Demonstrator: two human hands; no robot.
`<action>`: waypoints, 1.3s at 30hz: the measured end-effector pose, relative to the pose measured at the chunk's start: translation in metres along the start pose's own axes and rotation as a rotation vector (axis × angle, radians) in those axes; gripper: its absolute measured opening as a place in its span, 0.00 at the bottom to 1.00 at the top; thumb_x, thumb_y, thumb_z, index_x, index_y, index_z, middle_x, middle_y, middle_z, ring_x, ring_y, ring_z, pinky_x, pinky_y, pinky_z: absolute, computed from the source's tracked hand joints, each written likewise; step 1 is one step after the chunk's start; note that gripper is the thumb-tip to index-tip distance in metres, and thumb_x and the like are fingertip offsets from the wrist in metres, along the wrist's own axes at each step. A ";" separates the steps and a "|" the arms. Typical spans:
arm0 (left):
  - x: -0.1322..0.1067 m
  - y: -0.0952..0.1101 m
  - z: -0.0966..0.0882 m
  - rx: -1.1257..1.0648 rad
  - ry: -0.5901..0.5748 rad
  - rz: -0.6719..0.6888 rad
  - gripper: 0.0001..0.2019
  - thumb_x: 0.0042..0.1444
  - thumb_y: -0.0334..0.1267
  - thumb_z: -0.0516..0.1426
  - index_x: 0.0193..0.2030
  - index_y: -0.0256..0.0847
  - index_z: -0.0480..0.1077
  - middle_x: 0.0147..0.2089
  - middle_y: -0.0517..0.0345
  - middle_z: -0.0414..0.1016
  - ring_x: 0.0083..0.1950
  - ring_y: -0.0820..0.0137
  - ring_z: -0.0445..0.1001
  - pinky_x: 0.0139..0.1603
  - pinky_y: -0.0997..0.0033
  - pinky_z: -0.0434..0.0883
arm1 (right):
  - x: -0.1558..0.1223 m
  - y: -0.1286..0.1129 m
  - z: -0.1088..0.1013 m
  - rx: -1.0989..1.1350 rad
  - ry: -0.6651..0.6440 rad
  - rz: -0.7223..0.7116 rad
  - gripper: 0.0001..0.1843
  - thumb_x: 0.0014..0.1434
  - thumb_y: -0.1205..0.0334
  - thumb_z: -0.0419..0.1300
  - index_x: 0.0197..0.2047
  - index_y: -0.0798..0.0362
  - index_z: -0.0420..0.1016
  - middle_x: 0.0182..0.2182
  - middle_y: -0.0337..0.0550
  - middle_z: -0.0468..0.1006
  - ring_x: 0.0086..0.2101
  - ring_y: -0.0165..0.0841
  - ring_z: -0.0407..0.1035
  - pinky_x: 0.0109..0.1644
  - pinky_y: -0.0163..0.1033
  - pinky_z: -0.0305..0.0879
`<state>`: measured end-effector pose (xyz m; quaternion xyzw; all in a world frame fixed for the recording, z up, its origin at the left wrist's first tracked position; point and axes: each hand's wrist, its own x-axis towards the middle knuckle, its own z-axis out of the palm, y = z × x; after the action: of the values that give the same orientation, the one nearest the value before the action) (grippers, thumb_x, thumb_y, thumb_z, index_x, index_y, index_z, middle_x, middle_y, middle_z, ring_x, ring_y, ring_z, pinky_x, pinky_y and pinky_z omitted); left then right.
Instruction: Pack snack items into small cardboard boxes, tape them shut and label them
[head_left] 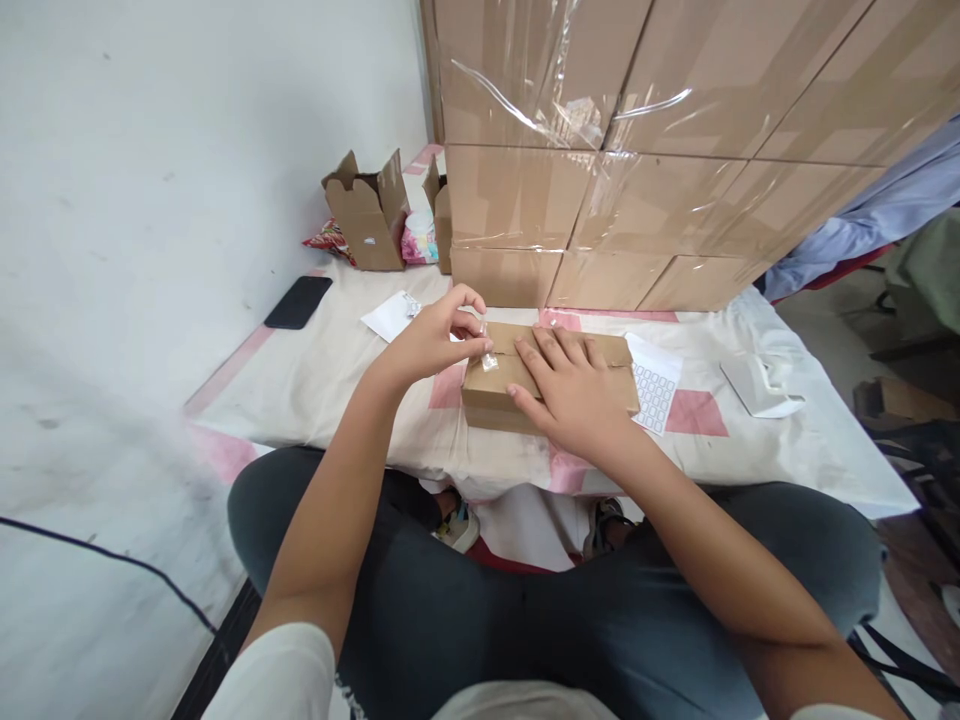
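Observation:
A closed brown cardboard box (501, 408) lies on the cloth-covered table in front of me. My right hand (566, 385) rests flat on its lid, palm down with the fingers spread. At the box's left end, my left hand (446, 340) pinches a small piece of clear tape (490, 360) between thumb and fingers. The strip hangs against the top of the box near the seam. Partly under the box's right side is a white sheet of printed labels (656, 390). Another white paper (391, 315) lies behind my left hand.
Large tape-wrapped cartons (517, 200) stand stacked at the back. Against the left wall are a black phone (298, 303), an open small carton (367, 220) and colourful packets (420, 238). A white tape dispenser-like object (761, 385) sits at the right. A black cable (105, 552) runs along the wall.

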<state>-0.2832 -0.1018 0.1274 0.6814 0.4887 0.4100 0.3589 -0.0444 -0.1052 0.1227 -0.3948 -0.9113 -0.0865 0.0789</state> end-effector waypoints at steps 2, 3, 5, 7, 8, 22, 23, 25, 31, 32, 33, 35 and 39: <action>0.000 -0.002 0.002 -0.008 0.030 0.005 0.24 0.55 0.39 0.64 0.55 0.45 0.61 0.35 0.63 0.79 0.41 0.68 0.79 0.41 0.68 0.69 | 0.000 0.000 0.000 -0.003 0.003 0.001 0.36 0.74 0.43 0.42 0.74 0.58 0.61 0.73 0.60 0.58 0.70 0.57 0.53 0.69 0.63 0.50; 0.000 -0.002 0.002 -0.005 0.037 0.012 0.29 0.55 0.39 0.64 0.61 0.46 0.59 0.36 0.63 0.79 0.41 0.67 0.79 0.42 0.68 0.70 | 0.000 0.000 0.000 -0.003 0.003 0.001 0.37 0.74 0.43 0.41 0.74 0.58 0.61 0.73 0.59 0.58 0.70 0.57 0.53 0.69 0.63 0.50; 0.000 -0.003 0.003 0.014 0.043 0.030 0.39 0.55 0.38 0.64 0.71 0.47 0.51 0.36 0.63 0.80 0.42 0.66 0.80 0.43 0.66 0.71 | 0.000 0.000 -0.001 -0.003 0.002 0.002 0.36 0.74 0.43 0.41 0.74 0.58 0.61 0.73 0.60 0.58 0.70 0.57 0.53 0.69 0.63 0.50; 0.000 -0.003 0.004 0.039 0.055 0.043 0.43 0.55 0.38 0.64 0.74 0.48 0.48 0.37 0.62 0.81 0.43 0.65 0.81 0.44 0.65 0.72 | 0.000 -0.001 -0.001 0.001 0.002 0.002 0.36 0.74 0.43 0.41 0.74 0.58 0.61 0.73 0.60 0.58 0.69 0.57 0.53 0.69 0.63 0.50; 0.000 -0.002 0.004 0.048 0.062 0.045 0.43 0.55 0.39 0.64 0.74 0.48 0.49 0.37 0.62 0.81 0.44 0.65 0.81 0.44 0.64 0.72 | 0.000 -0.001 -0.001 0.004 0.004 0.002 0.36 0.74 0.43 0.42 0.74 0.59 0.62 0.73 0.60 0.58 0.69 0.58 0.53 0.69 0.64 0.50; 0.002 -0.001 0.003 -0.058 -0.024 0.108 0.27 0.65 0.44 0.56 0.69 0.45 0.59 0.33 0.63 0.70 0.38 0.69 0.73 0.43 0.65 0.69 | 0.000 0.000 0.000 0.007 0.003 0.007 0.36 0.74 0.43 0.42 0.74 0.58 0.61 0.73 0.60 0.58 0.69 0.58 0.53 0.68 0.63 0.51; 0.002 0.001 0.003 -0.085 -0.030 0.097 0.27 0.65 0.45 0.57 0.69 0.46 0.59 0.33 0.63 0.70 0.38 0.69 0.73 0.43 0.65 0.70 | 0.000 0.000 0.000 0.007 0.003 0.007 0.36 0.74 0.43 0.42 0.74 0.58 0.62 0.73 0.60 0.57 0.69 0.58 0.53 0.68 0.63 0.51; 0.000 0.007 0.003 -0.114 -0.048 0.074 0.28 0.63 0.45 0.59 0.68 0.48 0.60 0.33 0.63 0.70 0.37 0.68 0.74 0.42 0.65 0.70 | 0.000 0.000 0.000 0.009 0.005 0.007 0.36 0.74 0.43 0.42 0.74 0.58 0.61 0.73 0.60 0.58 0.69 0.58 0.53 0.68 0.64 0.50; -0.004 0.013 0.002 -0.047 -0.093 0.044 0.26 0.62 0.42 0.58 0.67 0.47 0.62 0.33 0.63 0.71 0.36 0.68 0.74 0.42 0.65 0.71 | 0.000 -0.001 0.000 0.008 -0.002 0.010 0.36 0.74 0.43 0.43 0.74 0.58 0.61 0.73 0.60 0.58 0.69 0.59 0.53 0.68 0.64 0.50; -0.004 0.012 0.003 -0.020 -0.098 0.042 0.27 0.62 0.42 0.57 0.68 0.47 0.62 0.34 0.62 0.71 0.36 0.68 0.74 0.41 0.65 0.70 | 0.000 -0.001 0.000 0.007 -0.006 0.012 0.36 0.74 0.43 0.43 0.74 0.58 0.61 0.73 0.60 0.58 0.69 0.59 0.54 0.68 0.64 0.50; -0.004 0.011 0.003 0.013 -0.102 0.040 0.28 0.62 0.41 0.57 0.68 0.47 0.61 0.35 0.62 0.72 0.36 0.69 0.74 0.41 0.65 0.70 | 0.000 -0.001 -0.001 0.005 -0.009 0.013 0.36 0.74 0.43 0.43 0.74 0.58 0.61 0.73 0.60 0.58 0.69 0.59 0.54 0.68 0.64 0.50; -0.003 0.009 0.005 0.091 -0.094 0.034 0.30 0.60 0.40 0.58 0.69 0.46 0.60 0.37 0.61 0.73 0.37 0.69 0.73 0.41 0.66 0.69 | 0.000 -0.001 -0.001 0.004 -0.006 0.012 0.36 0.74 0.43 0.43 0.74 0.58 0.61 0.73 0.60 0.58 0.69 0.58 0.54 0.69 0.64 0.50; -0.002 0.006 0.007 0.219 -0.085 0.037 0.32 0.57 0.37 0.57 0.70 0.45 0.59 0.39 0.60 0.73 0.38 0.68 0.72 0.41 0.66 0.68 | 0.000 -0.001 0.000 -0.001 0.008 0.000 0.36 0.74 0.43 0.42 0.74 0.59 0.61 0.73 0.61 0.58 0.69 0.59 0.54 0.68 0.65 0.51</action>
<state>-0.2752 -0.1059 0.1300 0.7422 0.5022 0.3314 0.2952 -0.0449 -0.1057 0.1230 -0.3943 -0.9110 -0.0883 0.0824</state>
